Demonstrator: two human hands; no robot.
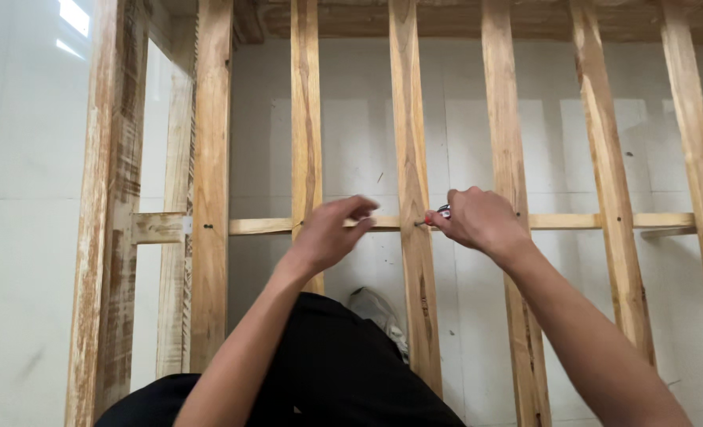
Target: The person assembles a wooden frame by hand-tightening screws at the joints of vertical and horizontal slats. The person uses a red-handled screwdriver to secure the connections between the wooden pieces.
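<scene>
In the head view, a wooden frame (209, 198) of upright slats stood against a pale tiled floor or wall. A thin crosspiece (573, 221) ran across behind the slats at mid-height.

The right hand (478, 220) was closed around a small tool with a red and silver handle (441, 212), most of it hidden in the fist. The tool's tip met a dark screw or nail (417, 224) in the middle slat (411, 158), right where that slat crossed the crosspiece. The grip of this hand was pressed together around the tool.

The left hand (331, 231) hovered just to the left of that slat, in front of the neighbouring slat (305, 119). Its fingers were loosely spread and curled, and it held nothing. The fingertips (367, 207) were near the crosspiece, but contact could not be told.

Black-clad legs (343, 372) showed below, with a pale shoe (379, 312) beside them.
</scene>
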